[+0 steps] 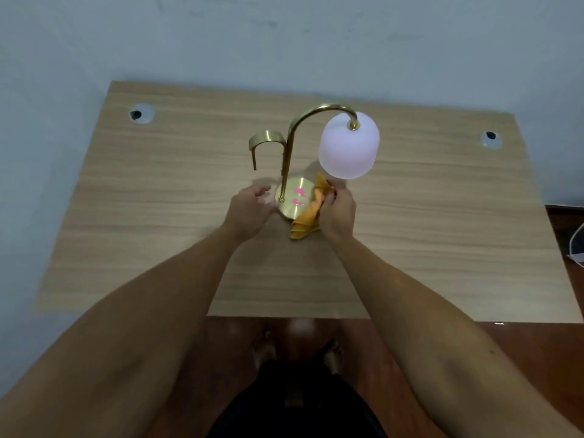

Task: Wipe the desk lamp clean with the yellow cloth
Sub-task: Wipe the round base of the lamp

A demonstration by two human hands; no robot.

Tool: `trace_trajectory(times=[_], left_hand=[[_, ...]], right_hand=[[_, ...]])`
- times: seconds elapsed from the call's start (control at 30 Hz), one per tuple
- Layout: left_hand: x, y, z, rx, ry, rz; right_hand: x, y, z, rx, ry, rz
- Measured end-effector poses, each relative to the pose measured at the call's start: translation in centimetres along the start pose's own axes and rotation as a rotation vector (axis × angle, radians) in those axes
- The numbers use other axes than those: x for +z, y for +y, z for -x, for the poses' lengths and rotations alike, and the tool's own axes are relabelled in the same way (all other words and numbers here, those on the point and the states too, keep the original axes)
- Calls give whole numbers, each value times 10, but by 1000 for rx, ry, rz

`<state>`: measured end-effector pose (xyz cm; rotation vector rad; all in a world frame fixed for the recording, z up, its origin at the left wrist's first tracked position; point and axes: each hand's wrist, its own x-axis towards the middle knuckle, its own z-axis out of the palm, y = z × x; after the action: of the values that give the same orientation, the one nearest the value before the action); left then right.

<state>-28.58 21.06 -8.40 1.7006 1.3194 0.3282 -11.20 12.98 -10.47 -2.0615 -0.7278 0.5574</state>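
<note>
A pale wall (284, 36) fills the top of the view, and below it a light wood-grain table (158, 216) spreads across the middle, with a round cable hole near each far corner, one at the left (141, 113) and one at the right (490, 139). Dark reddish floor (521, 343) shows at the near edge and to the right.

The desk lamp (289, 147) stands near the table's centre: a brass stem curves up and over to a frosted white shade (348, 147) hanging on the right, and a shorter brass hook (264, 143) branches off to the left. Its round brass base (292, 197) carries two pink smears (299, 196).

The left hand (248, 211) sits just beside the base's left edge, fingers loosely curled and apart, gripping nothing that can be seen. The right hand (338, 213) is clamped around the yellow cloth (308, 213), which is bunched against the right side of the base and drapes down onto the table.
</note>
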Motion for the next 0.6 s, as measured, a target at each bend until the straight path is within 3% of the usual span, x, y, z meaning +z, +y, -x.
trace_trajectory(times=[0.27,0.47,0.6], left_hand=[[30,-13,-24,196,54,-92],[28,-16,-27,323,34,-253],[25,-12,-30,356,-4,-260]], right_hand=[[53,36,-2,-544,-138,424],[57,46,-5,-616,-215,611],[45,53,-5,-697,-280,561]])
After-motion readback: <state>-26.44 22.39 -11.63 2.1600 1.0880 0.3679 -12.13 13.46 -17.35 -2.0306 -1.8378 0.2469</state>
